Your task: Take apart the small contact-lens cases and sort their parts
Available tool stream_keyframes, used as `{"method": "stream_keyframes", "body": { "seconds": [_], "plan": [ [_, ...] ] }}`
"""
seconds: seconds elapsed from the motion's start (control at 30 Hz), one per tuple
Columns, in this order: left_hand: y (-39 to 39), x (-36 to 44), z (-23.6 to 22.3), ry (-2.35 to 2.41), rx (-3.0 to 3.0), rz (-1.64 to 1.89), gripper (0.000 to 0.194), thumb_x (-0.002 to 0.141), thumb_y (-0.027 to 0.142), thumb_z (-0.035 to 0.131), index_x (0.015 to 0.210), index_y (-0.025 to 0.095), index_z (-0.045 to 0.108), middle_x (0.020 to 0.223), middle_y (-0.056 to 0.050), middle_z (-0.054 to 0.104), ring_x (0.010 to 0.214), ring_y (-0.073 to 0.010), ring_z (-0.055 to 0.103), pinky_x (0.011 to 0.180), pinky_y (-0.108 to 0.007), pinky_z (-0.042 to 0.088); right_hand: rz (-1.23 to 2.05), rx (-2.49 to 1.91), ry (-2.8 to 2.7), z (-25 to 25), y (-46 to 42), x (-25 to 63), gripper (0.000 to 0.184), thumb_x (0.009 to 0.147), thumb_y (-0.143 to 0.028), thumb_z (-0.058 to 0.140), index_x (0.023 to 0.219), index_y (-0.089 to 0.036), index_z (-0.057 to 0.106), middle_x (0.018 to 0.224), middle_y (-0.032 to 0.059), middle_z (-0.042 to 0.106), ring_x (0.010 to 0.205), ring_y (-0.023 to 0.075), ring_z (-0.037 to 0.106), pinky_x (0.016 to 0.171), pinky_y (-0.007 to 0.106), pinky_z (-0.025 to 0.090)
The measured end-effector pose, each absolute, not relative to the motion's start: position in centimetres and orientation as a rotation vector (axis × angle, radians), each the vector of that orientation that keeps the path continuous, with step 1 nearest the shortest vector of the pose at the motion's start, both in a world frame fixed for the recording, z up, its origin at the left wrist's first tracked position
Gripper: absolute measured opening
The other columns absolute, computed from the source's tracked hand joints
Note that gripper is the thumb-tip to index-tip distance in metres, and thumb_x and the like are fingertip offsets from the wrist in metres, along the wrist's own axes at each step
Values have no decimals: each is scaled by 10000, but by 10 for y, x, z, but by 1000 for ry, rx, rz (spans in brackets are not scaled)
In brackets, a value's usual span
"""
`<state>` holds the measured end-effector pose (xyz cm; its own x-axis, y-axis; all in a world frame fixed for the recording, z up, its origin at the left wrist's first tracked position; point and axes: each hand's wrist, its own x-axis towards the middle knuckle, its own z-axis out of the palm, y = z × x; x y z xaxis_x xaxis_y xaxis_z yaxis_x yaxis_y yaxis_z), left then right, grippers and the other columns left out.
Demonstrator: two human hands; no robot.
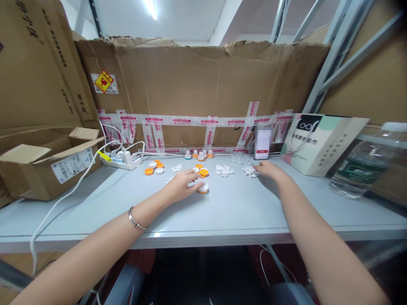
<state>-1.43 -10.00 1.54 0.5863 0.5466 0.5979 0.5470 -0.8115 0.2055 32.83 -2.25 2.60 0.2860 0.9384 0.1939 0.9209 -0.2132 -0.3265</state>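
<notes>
The phone (262, 143) stands upright at the back of the bench (238, 207), probably so that its screen faces the person. Just in front of it, the right hand (267, 168) reaches down with its fingertips close together at the edge of a heap of small white pieces (249, 172); I cannot tell whether this grip has caught a piece. To the left of the phone and nearer to the person, a white-and-orange disc (203, 188) lies on the bench. The left hand (184, 186) is beside it, its grip partly open, the thumb stretched to the disc; it seems to be placed there to steady the disc, but I cannot see if they touch. Also left of the phone are another white heap (224, 170), the clear cups (241, 158) and, farther away, a cluster of orange and white rings (149, 171). Each kind has its own place, I suppose so that the hands find it easily, and the bench directly before the person stays free for handling.
</notes>
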Motion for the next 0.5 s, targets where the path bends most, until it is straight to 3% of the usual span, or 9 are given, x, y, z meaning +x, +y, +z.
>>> {"method": "stream_keyframes", "body": {
  "seconds": [0.13,0.23,0.37,0.5],
  "plan": [
    [-102,-14,14,-1010,-2877,-988,383,702,446,589,984,187,573,842,-38,574,731,-143,533,681,-255,424,-8,-1959,-1682,34,-36,299,251,742,-390,485,613,-178,519,660,49,589,630,160,524,553,245,344],
    [-99,-13,9,-1100,-2890,-949,429,632,452,645,945,166,576,834,-48,576,736,-161,531,680,-273,422,215,-1520,-1866,33,-55,253,294,760,-436,464,668,-165,531,621,10,552,575,118,476,547,224,351],
    [-93,-13,2,-1211,-2922,-967,338,682,438,599,866,155,580,773,-38,569,666,-140,525,609,-247,411,623,-1124,-2174,22,-81,197,365,704,-498,541,857,-168,561,674,-7,543,587,107,467,527,213,348],
    [-89,-12,-1,-1185,-2979,-958,307,690,435,594,825,159,589,755,-35,563,669,-136,517,587,-231,398,707,-1053,-2327,10,-88,177,457,600,-484,654,932,-188,548,660,-31,513,588,108,458,522,211,332]
  ]
}}
